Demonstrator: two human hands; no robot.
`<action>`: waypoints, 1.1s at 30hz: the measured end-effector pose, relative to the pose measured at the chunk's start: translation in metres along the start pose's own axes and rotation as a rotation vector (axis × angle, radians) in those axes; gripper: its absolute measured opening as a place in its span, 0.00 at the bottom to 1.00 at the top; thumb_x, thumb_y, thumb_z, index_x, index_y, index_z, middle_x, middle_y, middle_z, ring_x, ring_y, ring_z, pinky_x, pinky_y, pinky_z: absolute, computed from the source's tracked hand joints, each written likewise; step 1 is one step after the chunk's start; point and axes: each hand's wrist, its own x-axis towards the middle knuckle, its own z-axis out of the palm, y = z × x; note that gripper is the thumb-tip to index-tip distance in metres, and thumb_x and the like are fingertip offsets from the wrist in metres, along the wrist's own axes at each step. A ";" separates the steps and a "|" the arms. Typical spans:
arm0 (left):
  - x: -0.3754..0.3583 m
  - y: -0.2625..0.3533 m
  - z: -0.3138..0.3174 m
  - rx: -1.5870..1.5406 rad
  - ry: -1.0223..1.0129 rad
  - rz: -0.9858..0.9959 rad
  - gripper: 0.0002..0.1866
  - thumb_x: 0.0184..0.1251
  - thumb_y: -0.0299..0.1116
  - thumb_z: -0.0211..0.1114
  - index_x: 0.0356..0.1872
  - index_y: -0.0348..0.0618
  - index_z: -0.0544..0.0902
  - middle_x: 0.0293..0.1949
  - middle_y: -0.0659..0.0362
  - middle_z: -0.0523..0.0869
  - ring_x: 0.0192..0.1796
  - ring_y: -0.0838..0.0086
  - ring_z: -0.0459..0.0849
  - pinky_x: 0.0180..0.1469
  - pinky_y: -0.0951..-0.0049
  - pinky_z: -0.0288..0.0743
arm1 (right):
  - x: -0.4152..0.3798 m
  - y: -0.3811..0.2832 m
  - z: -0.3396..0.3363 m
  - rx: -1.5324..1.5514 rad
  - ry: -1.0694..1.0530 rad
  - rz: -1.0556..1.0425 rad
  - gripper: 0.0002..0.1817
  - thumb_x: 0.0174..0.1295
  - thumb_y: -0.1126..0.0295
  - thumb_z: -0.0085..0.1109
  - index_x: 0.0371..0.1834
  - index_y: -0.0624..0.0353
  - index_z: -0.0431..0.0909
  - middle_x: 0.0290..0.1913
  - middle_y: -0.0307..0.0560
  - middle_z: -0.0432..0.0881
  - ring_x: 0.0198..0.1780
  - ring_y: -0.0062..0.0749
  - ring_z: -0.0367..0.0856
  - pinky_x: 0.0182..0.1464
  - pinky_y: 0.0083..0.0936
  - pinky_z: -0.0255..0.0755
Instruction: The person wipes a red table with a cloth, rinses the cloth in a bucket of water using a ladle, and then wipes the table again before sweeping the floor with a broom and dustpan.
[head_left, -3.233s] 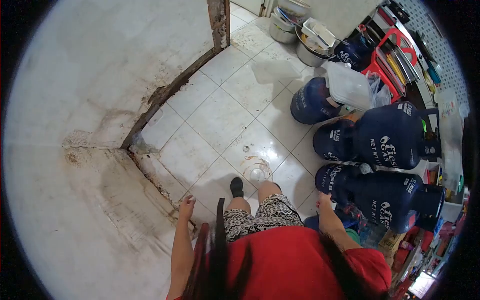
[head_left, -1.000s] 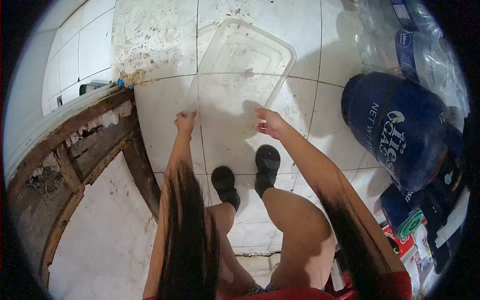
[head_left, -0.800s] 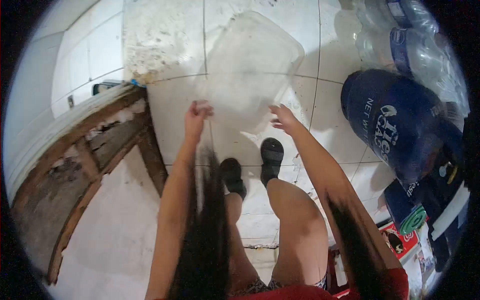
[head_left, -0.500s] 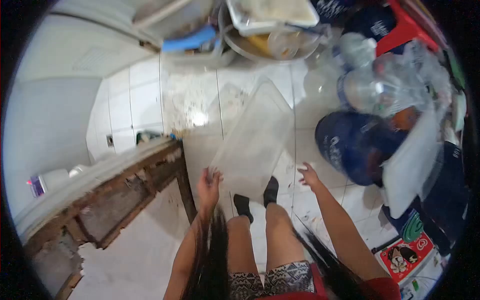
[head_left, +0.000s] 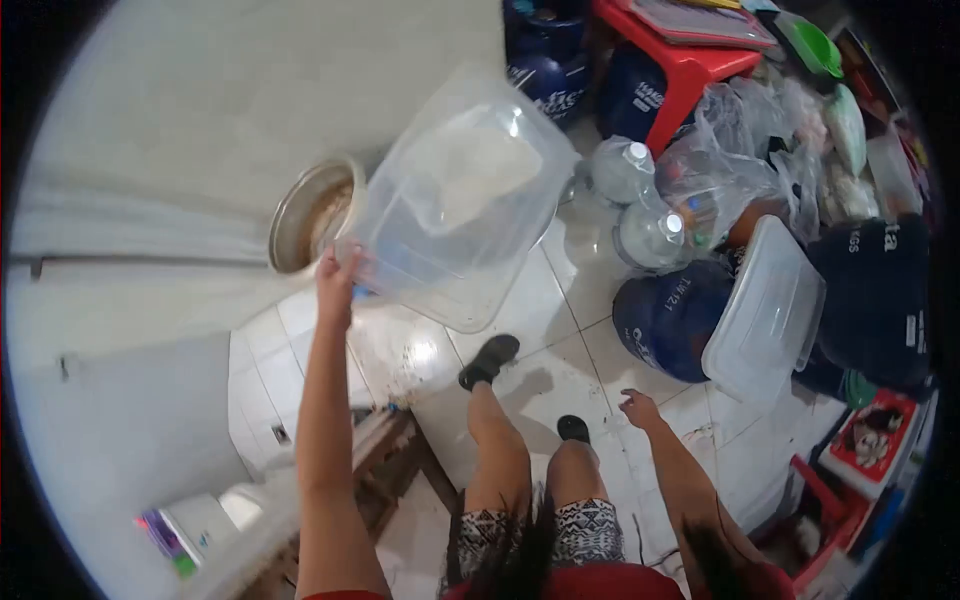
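Clear plastic tub raised in one hand over a tiled floor

The left hand (head_left: 338,283) was closed around the rim of a large clear plastic container (head_left: 462,205), thumb and fingers pinching one corner. The tub was rectangular with rounded corners, thin-walled and glossy, see-through enough that the pale wall showed behind it. It hung tilted in the air, well above the floor, just beside a round metal bowl (head_left: 312,215) with a dull steel rim. The left arm was stretched out nearly straight and lifted. The right hand (head_left: 640,408) hung low and held nothing, its fingers loosely spread above the white, shiny floor tiles (head_left: 560,300). To the right lay a dark blue gas cylinder (head_left: 672,318), smooth and rounded, with a matching clear lid (head_left: 768,312) leaning against it. Clear water bottles (head_left: 640,205) and crumpled plastic bags (head_left: 745,150) were heaped behind
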 end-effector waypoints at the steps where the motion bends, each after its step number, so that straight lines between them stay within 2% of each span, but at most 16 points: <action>1: 0.033 0.009 0.002 0.130 0.079 0.054 0.11 0.52 0.30 0.55 0.36 0.36 0.71 0.27 0.58 0.77 0.27 0.77 0.74 0.29 0.79 0.68 | -0.002 -0.010 -0.002 -0.116 0.022 -0.013 0.19 0.45 0.64 0.52 0.43 0.55 0.68 0.31 0.49 0.75 0.33 0.36 0.74 0.37 0.26 0.67; 2: 0.064 0.015 -0.004 0.130 -0.032 0.044 0.11 0.52 0.31 0.55 0.35 0.35 0.71 0.26 0.58 0.76 0.26 0.78 0.74 0.29 0.79 0.68 | -0.011 -0.015 -0.002 -0.242 0.029 -0.016 0.19 0.45 0.64 0.52 0.43 0.55 0.68 0.32 0.50 0.75 0.34 0.36 0.74 0.38 0.24 0.66; 4: 0.127 0.007 -0.012 -0.089 -0.014 -0.156 0.11 0.51 0.33 0.57 0.31 0.35 0.72 0.25 0.58 0.76 0.27 0.76 0.75 0.28 0.79 0.70 | -0.005 -0.022 0.008 -0.047 0.068 0.091 0.20 0.45 0.64 0.52 0.44 0.54 0.67 0.33 0.49 0.76 0.35 0.36 0.74 0.38 0.25 0.67; 5: 0.173 0.002 -0.010 0.060 -0.120 -0.151 0.10 0.51 0.31 0.56 0.31 0.34 0.71 0.25 0.57 0.76 0.26 0.75 0.76 0.27 0.78 0.70 | -0.015 -0.042 0.018 0.111 0.080 0.193 0.20 0.46 0.64 0.51 0.44 0.54 0.67 0.33 0.49 0.76 0.35 0.37 0.74 0.38 0.26 0.66; 7: 0.222 -0.041 -0.030 0.068 0.054 -0.239 0.10 0.49 0.25 0.56 0.34 0.34 0.69 0.24 0.56 0.76 0.26 0.74 0.76 0.26 0.77 0.71 | -0.022 -0.062 0.020 0.231 0.079 0.257 0.20 0.47 0.64 0.51 0.45 0.52 0.67 0.32 0.46 0.76 0.30 0.32 0.74 0.33 0.24 0.68; 11: 0.239 -0.047 -0.004 0.020 0.329 -0.187 0.25 0.42 0.19 0.58 0.45 0.42 0.62 0.33 0.49 0.74 0.32 0.66 0.75 0.31 0.71 0.74 | -0.044 -0.076 0.033 0.218 0.087 0.230 0.21 0.47 0.63 0.52 0.47 0.50 0.66 0.32 0.43 0.75 0.24 0.26 0.74 0.27 0.20 0.70; 14: 0.244 -0.043 0.006 0.218 0.322 -0.200 0.29 0.42 0.20 0.58 0.49 0.44 0.58 0.40 0.46 0.70 0.37 0.61 0.74 0.36 0.66 0.73 | -0.075 -0.082 0.028 0.383 0.098 0.344 0.21 0.46 0.65 0.52 0.47 0.51 0.65 0.33 0.44 0.75 0.28 0.29 0.74 0.31 0.22 0.69; 17: 0.246 -0.033 0.019 0.288 0.156 -0.131 0.34 0.40 0.22 0.61 0.51 0.43 0.54 0.43 0.45 0.67 0.40 0.59 0.72 0.37 0.63 0.73 | -0.107 -0.064 0.041 0.139 0.176 0.248 0.22 0.43 0.67 0.51 0.46 0.52 0.65 0.33 0.46 0.75 0.35 0.36 0.73 0.38 0.27 0.67; 20: 0.230 -0.009 0.035 0.474 0.070 -0.294 0.46 0.38 0.30 0.65 0.57 0.42 0.41 0.47 0.41 0.64 0.44 0.54 0.70 0.40 0.60 0.70 | -0.141 -0.066 0.035 0.234 0.234 0.375 0.23 0.41 0.68 0.50 0.46 0.52 0.65 0.29 0.47 0.76 0.38 0.41 0.73 0.41 0.30 0.65; 23: 0.246 -0.013 0.029 1.420 0.196 -0.032 0.43 0.43 0.46 0.61 0.58 0.45 0.46 0.54 0.45 0.55 0.51 0.53 0.63 0.46 0.53 0.61 | -0.172 -0.065 0.033 0.403 0.354 0.444 0.26 0.40 0.68 0.50 0.48 0.52 0.62 0.36 0.53 0.73 0.41 0.44 0.71 0.44 0.31 0.64; 25: 0.197 0.004 0.049 1.670 0.193 0.470 0.40 0.43 0.49 0.60 0.57 0.51 0.52 0.54 0.53 0.58 0.51 0.56 0.62 0.48 0.57 0.59 | -0.198 -0.062 0.043 0.358 0.511 0.506 0.27 0.40 0.68 0.50 0.49 0.51 0.61 0.42 0.56 0.68 0.43 0.46 0.69 0.45 0.32 0.64; 26: 0.179 0.004 0.065 1.661 0.167 0.510 0.40 0.43 0.49 0.60 0.57 0.51 0.52 0.54 0.53 0.58 0.51 0.56 0.62 0.48 0.57 0.59 | -0.208 -0.060 0.049 0.285 0.628 0.536 0.28 0.40 0.68 0.51 0.51 0.50 0.59 0.48 0.59 0.63 0.45 0.48 0.68 0.46 0.32 0.63; 27: 0.163 0.002 0.080 1.715 0.064 0.803 0.37 0.43 0.49 0.60 0.56 0.52 0.55 0.54 0.57 0.59 0.50 0.58 0.63 0.48 0.59 0.59 | -0.219 -0.053 0.052 0.383 0.603 0.597 0.30 0.40 0.67 0.51 0.52 0.49 0.57 0.53 0.61 0.53 0.47 0.51 0.65 0.47 0.34 0.63; 28: 0.147 -0.001 0.091 1.751 -0.039 1.098 0.35 0.43 0.49 0.59 0.55 0.54 0.58 0.53 0.60 0.61 0.49 0.60 0.64 0.47 0.62 0.60 | -0.229 -0.045 0.060 0.413 0.612 0.610 0.30 0.40 0.67 0.51 0.52 0.49 0.57 0.53 0.61 0.53 0.47 0.51 0.65 0.47 0.34 0.63; 29: 0.121 0.008 0.110 1.619 -0.353 1.262 0.32 0.43 0.46 0.60 0.52 0.52 0.61 0.52 0.58 0.61 0.50 0.60 0.64 0.48 0.61 0.59 | -0.239 -0.037 0.070 0.475 0.653 0.676 0.30 0.39 0.68 0.52 0.51 0.48 0.57 0.52 0.59 0.54 0.48 0.51 0.64 0.47 0.34 0.63; 33: -0.048 0.027 0.204 1.177 -0.797 1.015 0.23 0.46 0.36 0.58 0.47 0.44 0.68 0.47 0.50 0.65 0.49 0.59 0.63 0.50 0.60 0.57 | -0.279 0.001 0.122 0.594 0.696 0.799 0.30 0.39 0.66 0.53 0.51 0.48 0.58 0.52 0.58 0.54 0.47 0.50 0.65 0.48 0.33 0.63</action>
